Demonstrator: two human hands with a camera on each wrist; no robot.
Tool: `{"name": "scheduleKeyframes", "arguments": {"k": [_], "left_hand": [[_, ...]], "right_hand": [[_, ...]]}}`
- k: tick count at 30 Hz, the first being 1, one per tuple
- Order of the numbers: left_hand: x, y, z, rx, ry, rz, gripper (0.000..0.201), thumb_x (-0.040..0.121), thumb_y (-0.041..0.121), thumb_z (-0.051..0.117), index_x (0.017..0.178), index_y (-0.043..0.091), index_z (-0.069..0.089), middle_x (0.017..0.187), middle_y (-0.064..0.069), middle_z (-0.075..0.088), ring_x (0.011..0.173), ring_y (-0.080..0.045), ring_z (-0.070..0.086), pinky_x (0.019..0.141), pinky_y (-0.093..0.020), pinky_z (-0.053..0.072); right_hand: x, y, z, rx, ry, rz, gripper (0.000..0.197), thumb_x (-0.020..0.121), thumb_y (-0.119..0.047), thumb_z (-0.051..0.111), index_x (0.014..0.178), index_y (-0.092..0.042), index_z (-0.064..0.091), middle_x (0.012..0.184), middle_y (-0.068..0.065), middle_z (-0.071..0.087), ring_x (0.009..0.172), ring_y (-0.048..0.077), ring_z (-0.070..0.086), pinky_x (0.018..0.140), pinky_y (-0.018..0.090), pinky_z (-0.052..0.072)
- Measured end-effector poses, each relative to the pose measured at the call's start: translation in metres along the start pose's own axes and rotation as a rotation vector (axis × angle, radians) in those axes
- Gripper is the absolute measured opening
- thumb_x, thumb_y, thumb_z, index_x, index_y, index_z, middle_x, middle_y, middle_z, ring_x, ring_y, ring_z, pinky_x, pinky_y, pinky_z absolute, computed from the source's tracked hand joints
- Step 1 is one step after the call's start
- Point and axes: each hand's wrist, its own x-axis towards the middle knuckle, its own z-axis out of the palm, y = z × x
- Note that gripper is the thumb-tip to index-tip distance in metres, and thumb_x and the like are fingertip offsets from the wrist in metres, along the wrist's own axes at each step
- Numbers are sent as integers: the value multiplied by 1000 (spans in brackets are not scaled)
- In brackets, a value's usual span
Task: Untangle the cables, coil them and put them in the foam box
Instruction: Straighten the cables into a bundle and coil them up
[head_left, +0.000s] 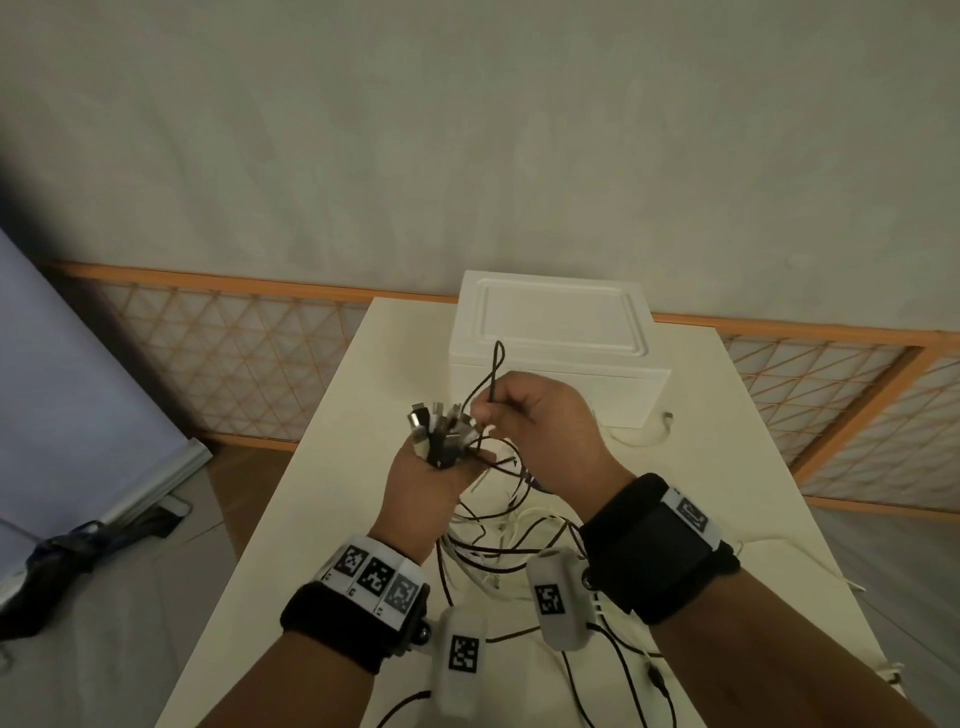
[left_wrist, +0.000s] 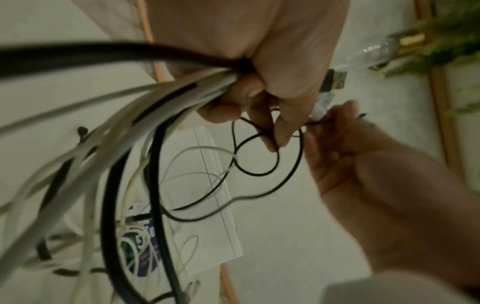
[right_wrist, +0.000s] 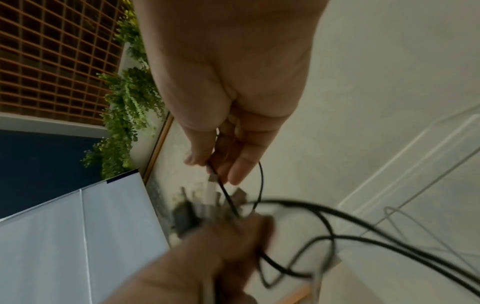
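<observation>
— What is held by the left hand?

— A bunch of black and white cables is clenched in its fist, with the plug ends fanned out above the knuckles. In the left wrist view the strands are seen running out of the curled fingers, and a black USB plug is seen sticking out past the hand.

— And the right hand?

— A thin black cable is pinched between its thumb and fingertips, just beside the plug ends. A small loop of it is raised above the hand, in front of the foam box.

— Where is the rest of the tangle found?

— It is hung below both hands, and its loose loops are spread over the white table near the front edge; some strands are trailed toward the right edge. One white cable end is laid against the near right corner of the box.

— And the box itself?

— It is set at the far edge of the table, about midway along it, with its lid closed. No cable is seen inside it.

— Anything else?

— Black bands with printed markers are worn on both wrists. A wooden lattice panel is stood behind the table, and a folded umbrella is laid on the floor off the left edge.
</observation>
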Motion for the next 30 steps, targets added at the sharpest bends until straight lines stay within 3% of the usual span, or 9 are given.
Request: {"name": "scheduleKeyframes", "arguments": {"k": [5,8,10,14,16,19,23,27,30], "left_hand": [[8,-34,-12,286,51,-50,25,74,16,80,94,18,65,86,3,69,86,-19,65,80,-27,48],[11,-44,-23,354,99,-94,23,76,15,79,92,19,62,86,6,66,89,-18,62,80,-25,42],[13,-53,-33,343,155,-164,25,75,11,79,92,15,61,86,-2,65,90,-25,63,78,-26,41],[18,-75,-57,343,264,-288,37,72,12,82,101,1,61,90,-23,67,92,-41,64,76,-39,48],[19,-80,-62,362,277,-318,40,70,15,83,102,2,63,86,-17,66,88,-39,65,77,-41,50],[20,-78,-62,357,262,-306,31,71,14,82,95,7,63,75,-9,62,74,-32,61,79,-44,51],[22,-73,-65,341,263,-275,29,71,12,82,95,10,65,72,-5,61,70,-26,56,79,-43,50],[22,-70,-64,340,222,-250,27,71,10,81,93,10,65,72,-2,62,69,-24,56,78,-40,48],[24,-69,-65,347,235,-275,26,72,12,81,92,12,64,74,-6,63,72,-28,58,80,-41,50]], "right_hand": [[4,-39,-25,274,204,-175,24,92,-4,53,75,-21,56,76,-1,66,76,18,65,66,30,55],[6,-55,-47,321,294,-258,20,91,-10,51,79,-25,54,71,0,64,68,21,63,63,34,55],[7,-55,-64,348,404,-288,21,94,-7,48,82,-23,53,69,4,58,61,21,57,58,35,54],[9,-38,-96,167,627,-241,24,94,-19,47,79,-35,55,68,2,45,57,16,43,52,37,42],[7,-28,-106,116,681,-200,26,97,-24,47,75,-37,55,67,3,44,59,18,39,55,38,36],[1,-18,-114,-55,695,-212,28,94,-22,48,78,-43,58,70,-3,50,65,12,46,62,34,40],[-6,-15,-120,-104,717,-248,26,95,-11,49,89,-34,60,69,-17,56,66,-4,49,65,10,38],[-10,-15,-128,-186,751,-277,17,95,-12,50,97,-24,62,71,-31,58,70,-9,52,70,4,37],[-16,-16,-139,-358,784,-328,19,96,-18,50,102,-14,68,81,-24,60,76,-7,52,78,7,38]]}}
